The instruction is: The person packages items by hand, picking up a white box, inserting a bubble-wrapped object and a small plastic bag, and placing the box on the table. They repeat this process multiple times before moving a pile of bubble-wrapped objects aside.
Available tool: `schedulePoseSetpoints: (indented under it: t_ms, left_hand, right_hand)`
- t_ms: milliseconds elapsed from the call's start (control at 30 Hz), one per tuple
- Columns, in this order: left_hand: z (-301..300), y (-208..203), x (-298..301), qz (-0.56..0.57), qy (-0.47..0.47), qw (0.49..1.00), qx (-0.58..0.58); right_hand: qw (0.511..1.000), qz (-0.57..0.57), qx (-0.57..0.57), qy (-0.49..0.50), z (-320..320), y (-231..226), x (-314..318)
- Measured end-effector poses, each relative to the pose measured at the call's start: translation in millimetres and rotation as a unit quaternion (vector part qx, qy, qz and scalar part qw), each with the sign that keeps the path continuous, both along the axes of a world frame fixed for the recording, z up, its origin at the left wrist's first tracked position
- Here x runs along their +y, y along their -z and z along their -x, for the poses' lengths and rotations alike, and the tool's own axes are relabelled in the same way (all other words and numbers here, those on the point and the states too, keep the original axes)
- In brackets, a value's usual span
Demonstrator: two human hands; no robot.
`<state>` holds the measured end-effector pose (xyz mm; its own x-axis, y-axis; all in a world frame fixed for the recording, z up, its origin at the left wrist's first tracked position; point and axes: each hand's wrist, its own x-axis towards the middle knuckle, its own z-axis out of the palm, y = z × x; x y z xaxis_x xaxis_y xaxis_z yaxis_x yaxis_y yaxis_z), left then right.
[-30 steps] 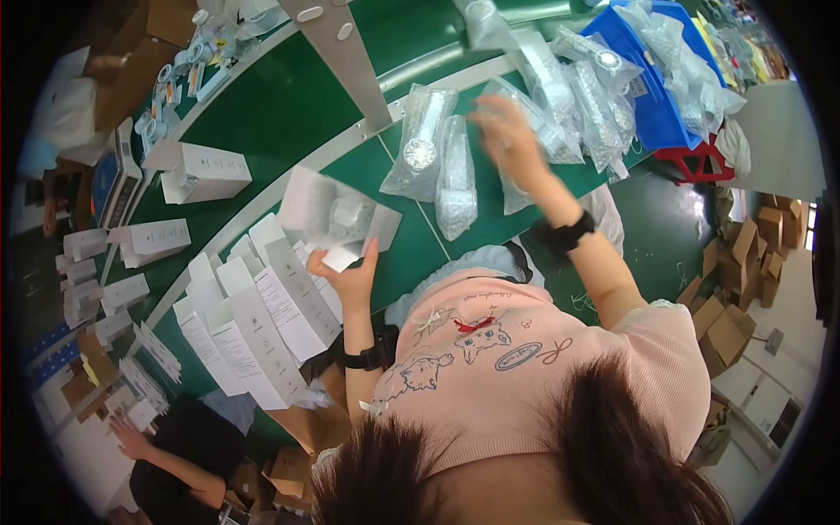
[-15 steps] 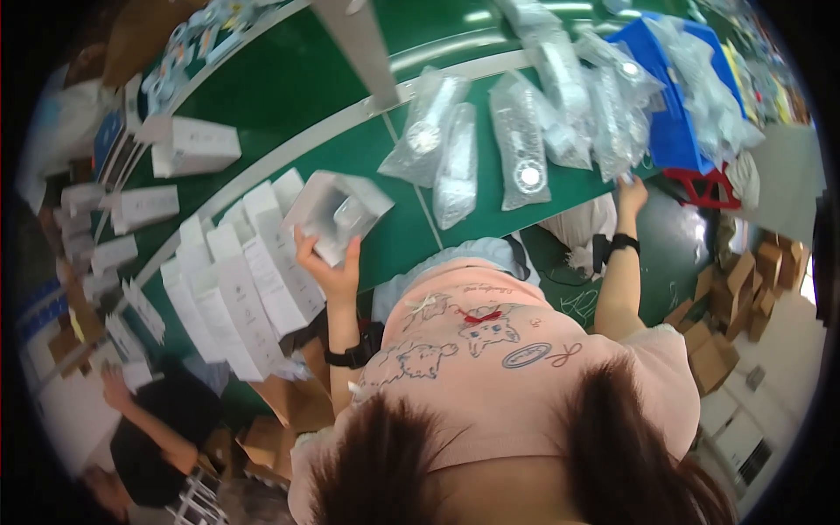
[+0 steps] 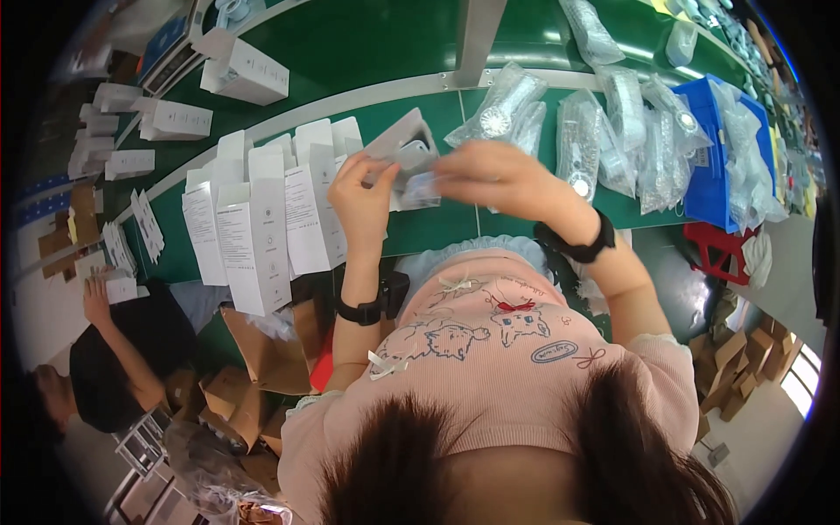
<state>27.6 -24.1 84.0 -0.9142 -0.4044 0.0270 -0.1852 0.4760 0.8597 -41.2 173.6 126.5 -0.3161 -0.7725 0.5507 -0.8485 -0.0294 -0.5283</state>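
My left hand grips an open white carton, tilted above the table, fingers and thumb closed on its side. Inside the carton's opening shows a pale grey-blue item, partly hidden. My right hand is at the carton's open end, its fingers smeared by motion. A small, clear, plastic-looking piece lies by its fingertips; whether they hold it is not clear. Several bubble-wrapped devices with round white parts lie to the right. Left of the carton stand several upright white boxes with their flaps up.
A blue bin of wrapped items stands at the right end of the green table, above a red stool. More white boxes stand far left. Brown cartons are below. Another person's hand works at the left.
My right hand has come from the table's right edge to the carton's open end. My left hand still holds the carton, now tilted differently. The view has shifted.
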Motion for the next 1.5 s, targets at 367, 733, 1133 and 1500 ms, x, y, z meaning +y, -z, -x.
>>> schedulePoseSetpoints:
  t_ms: [367,733,1133,1500]
  left_hand:
    - [-12,36,-29,-0.076,-0.061,0.978,0.183]
    - [-18,20,-60,0.436,0.077,0.866,-0.231]
    - [61,45,37,0.313,0.149,0.916,-0.204]
    - [60,140,-15,-0.234,0.073,0.943,-0.225]
  right_hand:
    - [0.997,-0.053,-0.05,0.022,16,70,-35]
    - [0.858,0.153,-0.476,0.119,127,78,-115]
    - [0.929,-0.016,-0.266,0.259,147,86,-105]
    - [0.82,-0.306,-0.304,0.376,219,67,68]
